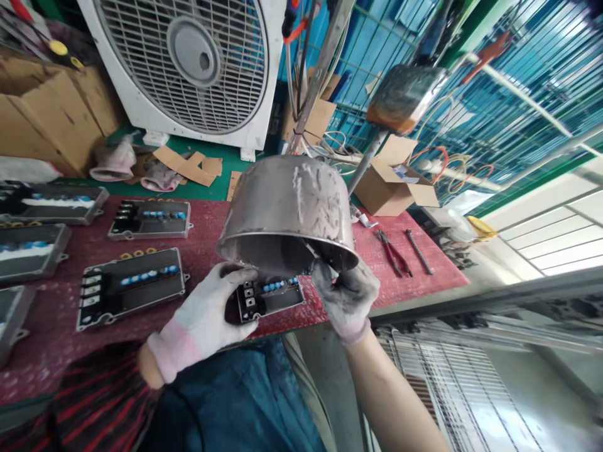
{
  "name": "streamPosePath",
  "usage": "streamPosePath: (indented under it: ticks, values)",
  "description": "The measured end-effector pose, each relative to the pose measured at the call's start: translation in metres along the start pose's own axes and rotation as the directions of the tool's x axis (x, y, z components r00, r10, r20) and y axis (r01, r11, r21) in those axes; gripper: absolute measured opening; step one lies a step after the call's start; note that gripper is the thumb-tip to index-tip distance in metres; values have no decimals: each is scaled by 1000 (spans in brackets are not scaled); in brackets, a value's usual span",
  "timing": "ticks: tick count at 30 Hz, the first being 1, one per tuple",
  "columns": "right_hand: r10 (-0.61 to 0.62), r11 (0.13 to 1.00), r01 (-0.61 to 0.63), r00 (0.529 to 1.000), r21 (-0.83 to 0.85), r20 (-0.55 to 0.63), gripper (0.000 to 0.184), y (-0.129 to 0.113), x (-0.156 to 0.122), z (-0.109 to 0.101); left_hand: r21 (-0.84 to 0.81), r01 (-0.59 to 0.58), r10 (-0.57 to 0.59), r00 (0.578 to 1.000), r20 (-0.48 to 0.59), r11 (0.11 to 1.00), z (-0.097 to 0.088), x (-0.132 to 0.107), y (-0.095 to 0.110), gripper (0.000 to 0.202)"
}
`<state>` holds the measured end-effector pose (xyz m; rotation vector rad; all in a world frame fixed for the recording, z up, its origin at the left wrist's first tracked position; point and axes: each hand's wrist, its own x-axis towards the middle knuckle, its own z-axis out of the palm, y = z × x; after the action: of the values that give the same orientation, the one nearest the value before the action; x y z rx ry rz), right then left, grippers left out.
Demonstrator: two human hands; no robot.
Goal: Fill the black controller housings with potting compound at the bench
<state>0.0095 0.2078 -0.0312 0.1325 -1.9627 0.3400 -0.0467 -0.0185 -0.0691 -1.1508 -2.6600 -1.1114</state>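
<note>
1. Pot [287, 207]: bare metal, scuffed, w/ pale streaks of residue. Held in the air, mouth tilted down, above the tabletop [61, 351], approx. center of view.
2. L hand [202, 307]: white glove, pink cuff, at 7 o'clock from pot. Fingers curled, closed around the lower rim, holding pot.
3. R hand [346, 298]: grimy grey glove, at 5 o'clock from pot. Fingers bent tight, pinching the rim, holding pot.
4. Module [268, 300]: black w/ blue parts, on the tabletop directly under pot, just beside L hand's fingers [235, 273]. Can't tell if they touched.
5. More modules [132, 289] lay on the red tabletop at 8–9 o'clock.
6. Pliers [393, 252], red grips, and steel rod [418, 251] lay side by side at 3 o'clock, well apart from R hand.
7. Cardboard box [393, 185] stood at 2 o'clock, open flaps. Fan [181, 59] stood at 11 o'clock, behind tabletop.
</note>
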Motion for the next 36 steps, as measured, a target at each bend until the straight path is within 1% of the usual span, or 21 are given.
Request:
streamPosePath:
  ticks: [4, 11, 16, 18, 21, 28, 32, 36]
  values:
    - [-27, 1000, 27, 1000, -12, -13, 13, -1, 3, 5, -1, -7, 7, 1000, -10, 1000, 1, -1, -1, 64]
    - [-79, 997, 79, 997, -8, -23, 14, 0, 10, 13, -18, 23, -23, 1000, -10, 1000, 2, -1, 0, 63]
    - [-122, 992, 122, 992, -33, -18, 23, 3, 8, 16, -24, 45, -45, 999, 1, 999, 1, 0, 0, 63]
    - [-140, 989, 138, 990, -60, -22, 24, 5, 6, 15, -29, 45, -45, 999, 1, 999, 0, 0, 1, 62]
    - [-158, 985, 155, 987, -78, -36, 20, 9, 3, 12, -33, 36, -36, 999, -8, 999, 0, 0, 1, 62]
    - [-133, 988, 130, 991, -83, -26, 21, 16, -1, 3, -10, 19, -19, 1000, -12, 1000, 1, 0, 1, 63]
    - [-143, 985, 138, 989, -103, -35, 24, 19, -4, 1, -9, 23, -23, 1000, -9, 1000, 0, 0, 2, 61]
    - [-174, 974, 165, 984, -155, -44, 21, 22, -5, 3, -11, 21, -21, 1000, -9, 1000, 0, 1, 2, 61]
